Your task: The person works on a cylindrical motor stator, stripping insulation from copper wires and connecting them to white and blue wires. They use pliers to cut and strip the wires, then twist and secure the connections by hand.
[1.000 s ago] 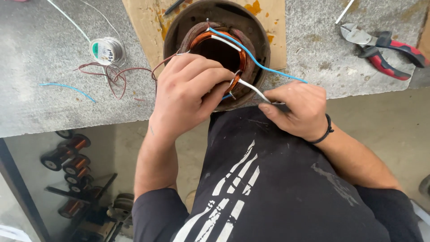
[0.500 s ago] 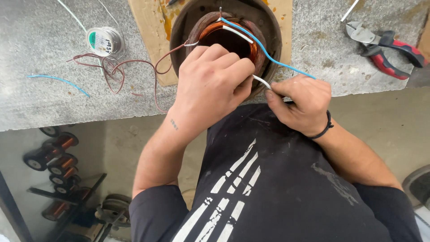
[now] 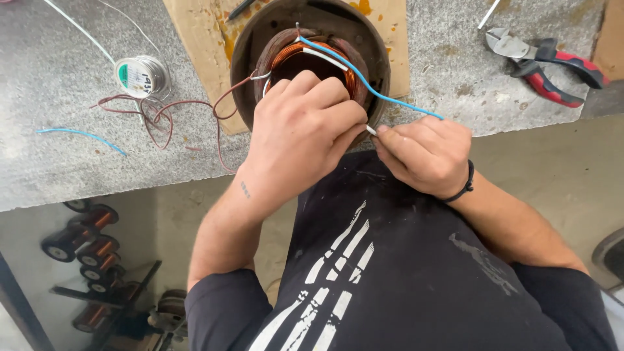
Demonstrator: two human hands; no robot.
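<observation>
Motor stator [image 3: 311, 58], round dark housing with copper windings, sits on a cardboard sheet [image 3: 195, 45] at the near edge of the grey stone bench [image 3: 58, 123]. Left hand [image 3: 299, 133] curled over the stator's near rim, fingers pressed together; what they grip is hidden, probably a winding lead. Right hand [image 3: 426, 153] just beside it, thumb and forefinger pinching the white wire end [image 3: 371, 130]. Blue wire [image 3: 370, 91] runs from the windings out over the right hand. Brown lead wires [image 3: 162, 117] trail left toward a solder spool [image 3: 140, 76]. Loose blue wire scrap [image 3: 81, 138] further left. Red-handled cutters [image 3: 543, 62] lie well apart at right.
</observation>
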